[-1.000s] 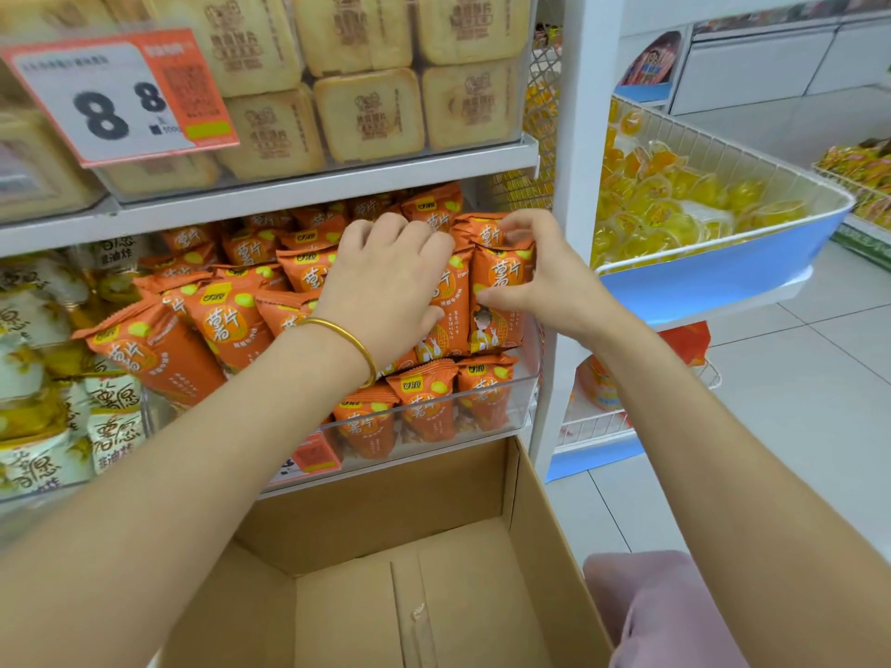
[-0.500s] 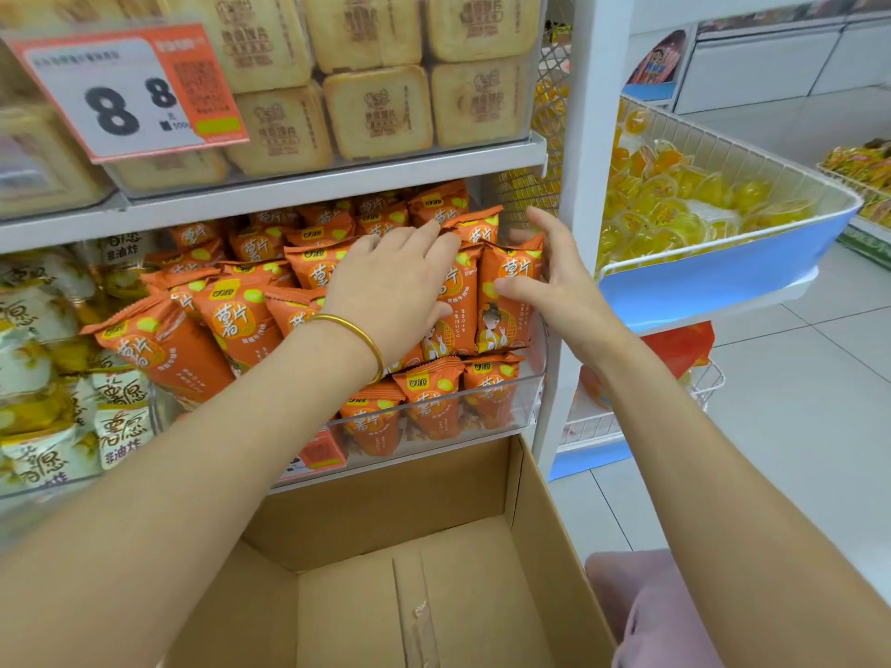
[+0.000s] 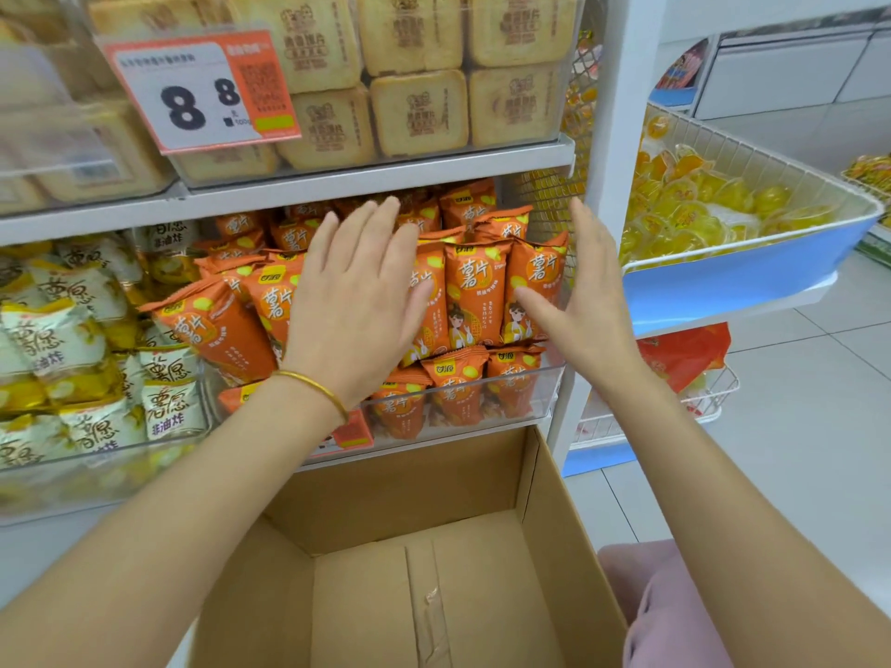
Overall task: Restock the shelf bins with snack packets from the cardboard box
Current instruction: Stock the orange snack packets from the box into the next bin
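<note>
Lying flat with straight fingers, the left grip covers the front of the orange snack packets, grasping nothing; whether it touches them I cannot tell. A gold bracelet circles its wrist. The right grip is released too, palm turned inward just beside the rightmost upright packets, thumb near one of them. The packets stand packed in a clear bin on the middle shelf, with white-and-yellow packets to the left. Below the bin sits the cardboard box, open, its taped bottom showing. A price tag hangs above
</note>
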Demonstrator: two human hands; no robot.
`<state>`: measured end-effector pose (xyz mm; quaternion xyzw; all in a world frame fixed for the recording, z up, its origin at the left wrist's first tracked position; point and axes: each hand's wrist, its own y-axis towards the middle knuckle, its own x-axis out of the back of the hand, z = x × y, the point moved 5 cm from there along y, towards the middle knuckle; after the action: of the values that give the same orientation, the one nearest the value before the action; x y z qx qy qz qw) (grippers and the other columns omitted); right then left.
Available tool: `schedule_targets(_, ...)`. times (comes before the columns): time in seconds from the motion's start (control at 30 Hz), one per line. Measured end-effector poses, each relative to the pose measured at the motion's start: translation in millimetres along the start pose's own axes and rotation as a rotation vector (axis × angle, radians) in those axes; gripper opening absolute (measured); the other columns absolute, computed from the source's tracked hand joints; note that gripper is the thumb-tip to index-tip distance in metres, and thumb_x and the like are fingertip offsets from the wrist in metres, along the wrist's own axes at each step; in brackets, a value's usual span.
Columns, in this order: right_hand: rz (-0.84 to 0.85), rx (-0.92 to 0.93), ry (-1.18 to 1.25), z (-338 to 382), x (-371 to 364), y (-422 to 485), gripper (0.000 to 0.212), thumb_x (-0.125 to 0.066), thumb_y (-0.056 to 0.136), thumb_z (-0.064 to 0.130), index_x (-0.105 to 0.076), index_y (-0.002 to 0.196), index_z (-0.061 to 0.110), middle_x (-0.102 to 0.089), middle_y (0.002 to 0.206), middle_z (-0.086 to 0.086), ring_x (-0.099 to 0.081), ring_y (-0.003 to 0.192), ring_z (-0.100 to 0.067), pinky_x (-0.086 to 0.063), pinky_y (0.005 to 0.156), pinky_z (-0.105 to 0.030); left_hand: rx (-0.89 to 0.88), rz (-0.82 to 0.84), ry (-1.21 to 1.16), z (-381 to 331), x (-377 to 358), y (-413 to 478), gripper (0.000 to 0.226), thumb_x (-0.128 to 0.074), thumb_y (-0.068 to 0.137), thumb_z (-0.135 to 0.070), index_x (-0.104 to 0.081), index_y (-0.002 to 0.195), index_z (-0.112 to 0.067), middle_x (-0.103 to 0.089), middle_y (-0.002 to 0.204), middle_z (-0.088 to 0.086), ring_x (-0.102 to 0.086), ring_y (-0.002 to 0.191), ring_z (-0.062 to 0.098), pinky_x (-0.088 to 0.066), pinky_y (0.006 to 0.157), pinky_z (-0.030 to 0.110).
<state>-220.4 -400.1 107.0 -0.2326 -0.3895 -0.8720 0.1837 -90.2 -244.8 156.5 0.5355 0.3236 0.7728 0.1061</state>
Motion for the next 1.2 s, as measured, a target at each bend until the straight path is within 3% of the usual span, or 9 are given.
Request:
schedule_targets(0.13,-0.034,0.22,-0.358,29.0,-17.4,-4.2,0.06,-0.047,0.093,0.042,-0.034,0.147,0.019,-0.033,0.153,-0.008,-0.022,0.144,-0.031,-0.017,0.116,-0.05,0.006,0.077,-0.004,19.6,-15.1,-16.9,0.057,-0.027,0.096,-0.044,-0.043,0.139,-0.011,-0.043,0.145,0.015,-0.042,0.132,0.033,-0.028,0.11,0.049)
schedule_targets(0.27,-0.062,0.222,-0.498,40.5,-45.0,4.0,0.056,-0.035,0.096,0.048,-0.04,0.144,0.02,-0.038,0.151,-0.008,-0.029,0.142,-0.032,-0.017,0.113,-0.057,0.006,0.03,0.087,23.4,-26.0,-13.6,0.053,-0.033,0.096,-0.038,-0.042,0.14,-0.011,-0.048,0.14,0.016,-0.051,0.121,0.033,-0.041,0.096,0.045)
schedule_targets(0.4,-0.136,0.237,-0.573,33.9,-59.1,5.4,0.052,-0.039,0.097,0.047,-0.049,0.137,0.016,-0.042,0.147,-0.012,-0.033,0.139,-0.033,-0.02,0.112,-0.059,0.113,0.029,0.167,26.2,-36.4,-10.7,0.055,-0.031,0.095,-0.043,-0.039,0.142,-0.014,-0.047,0.141,0.016,-0.051,0.113,0.033,-0.041,0.091,0.044)
schedule_targets(0.57,-0.163,0.273,-0.604,33.3,-58.2,3.9,0.053,-0.039,0.096,0.049,-0.047,0.138,0.017,-0.039,0.149,-0.012,-0.03,0.14,-0.033,-0.02,0.112,-0.061,0.153,0.05,0.142,26.0,-38.7,-9.4,0.058,-0.028,0.095,-0.047,-0.037,0.143,-0.016,-0.046,0.142,0.016,-0.048,0.12,0.034,-0.036,0.099,0.047)
schedule_targets(0.7,-0.259,0.348,-0.587,54.9,-51.2,-4.8,0.051,-0.041,0.099,0.043,-0.044,0.142,0.017,-0.038,0.15,-0.011,-0.028,0.141,-0.033,-0.018,0.114,-0.058,0.105,-0.042,-0.011,30.3,-18.4,-23.6,0.057,-0.029,0.097,-0.042,-0.037,0.143,-0.008,-0.037,0.147,0.018,-0.034,0.136,0.034,-0.022,0.114,0.049)
schedule_targets(0.8,-0.306,0.498,-0.415,91.5,-60.5,-13.1,0.041,-0.049,0.097,0.026,-0.054,0.133,0.008,-0.05,0.14,-0.014,-0.038,0.135,-0.032,-0.024,0.113,-0.056,0.238,-0.143,-0.019,60.4,-2.9,-48.1,0.052,-0.033,0.099,-0.032,-0.038,0.141,-0.001,-0.036,0.148,0.02,-0.031,0.137,0.035,-0.021,0.115,0.049)
schedule_targets(0.9,-0.252,0.614,-0.336,128.3,-83.8,-16.4,0.033,-0.051,0.094,0.018,-0.062,0.122,0.004,-0.06,0.127,-0.014,-0.05,0.126,-0.032,-0.029,0.112,-0.051,0.395,-0.12,-0.003,95.8,-0.4,-68.1,0.052,-0.032,0.099,-0.029,-0.038,0.139,0.002,-0.036,0.146,0.022,-0.032,0.135,0.038,-0.021,0.115,0.048)
schedule_targets(1.03,-0.159,0.588,-0.446,151.3,-115.6,-12.7,0.042,-0.047,0.096,0.032,-0.059,0.128,0.009,-0.061,0.128,-0.01,-0.051,0.126,-0.032,-0.029,0.111,-0.054,0.384,0.033,-0.002,108.7,-15.6,-71.9,0.063,-0.023,0.097,-0.042,-0.033,0.143,-0.001,-0.035,0.148,0.019,-0.03,0.138,0.034,-0.014,0.117,0.047)
schedule_targets(1.2,-0.128,0.531,-0.52,145.3,-132.2,-4.7,0.048,-0.041,0.097,0.04,-0.055,0.132,0.012,-0.06,0.13,-0.008,-0.051,0.126,-0.031,-0.026,0.112,-0.054,0.261,0.024,0.01,112.1,-24.2,-63.0,0.06,-0.028,0.096,-0.043,-0.043,0.136,-0.001,-0.047,0.14,0.017,-0.04,0.132,0.032,-0.014,0.117,0.048)
